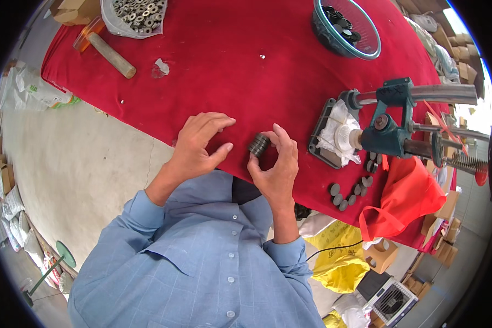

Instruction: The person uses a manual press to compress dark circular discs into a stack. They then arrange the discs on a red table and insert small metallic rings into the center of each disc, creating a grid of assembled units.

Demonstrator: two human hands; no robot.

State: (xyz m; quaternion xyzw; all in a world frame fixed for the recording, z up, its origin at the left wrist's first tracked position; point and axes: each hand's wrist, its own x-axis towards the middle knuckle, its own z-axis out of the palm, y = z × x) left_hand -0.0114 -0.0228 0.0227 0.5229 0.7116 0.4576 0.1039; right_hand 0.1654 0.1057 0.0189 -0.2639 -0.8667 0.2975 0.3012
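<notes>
The work is judged only partly done: a stack of dark discs (258,145) is pinched between thumb and fingers of the right hand (279,165), with the left hand (198,143) spread, empty, near its left side. Farther off, loose discs (334,189) are left beside the press (385,123), and dark pieces (343,26) in the bowl (336,44).

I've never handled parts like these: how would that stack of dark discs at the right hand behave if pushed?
The stack of dark discs at the right hand could slide apart if pushed sideways, since its ridged side suggests separate pieces. Its round outline means it might roll if laid on its side.
</notes>
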